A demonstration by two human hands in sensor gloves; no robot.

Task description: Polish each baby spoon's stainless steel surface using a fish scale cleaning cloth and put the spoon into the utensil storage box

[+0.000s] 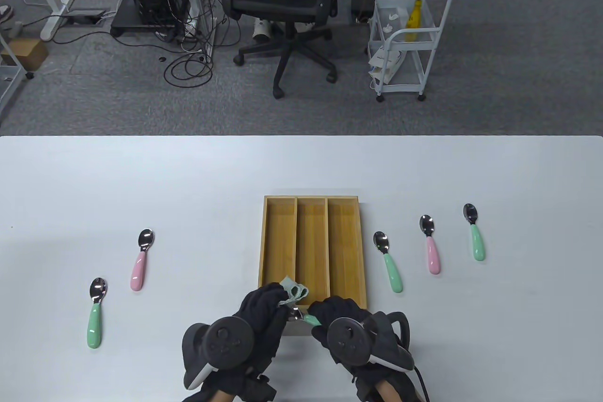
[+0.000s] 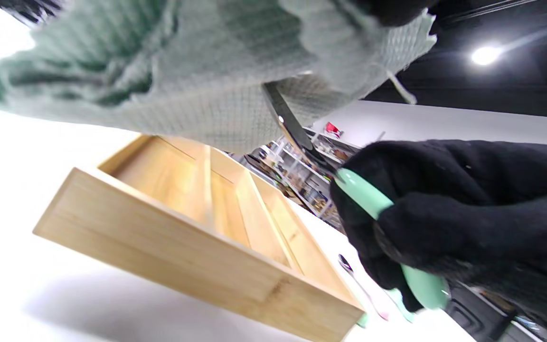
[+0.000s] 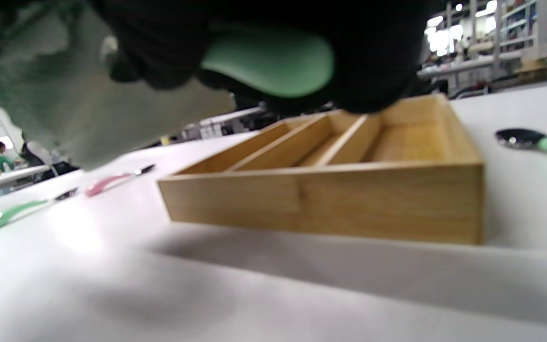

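The right hand (image 2: pixel 444 213) curls its grip round the green handle of a spoon (image 2: pixel 373 202), held above the box's (image 1: pixel 313 251) near edge; the left hand (image 1: pixel 264 312) pinches the soft cloth (image 2: pixel 197 71) over the bowl. The light, stiff, probably slippery steel is best held by the handle.

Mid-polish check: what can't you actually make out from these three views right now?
- Held spoon's bowl: left wrist view, wrapped in the cleaning cloth.
- Right hand grip on the green handle: right wrist view, blurred.
- Storage box near wall: table view, covered by both hands.
- Left hand fingertips: behind cloth.
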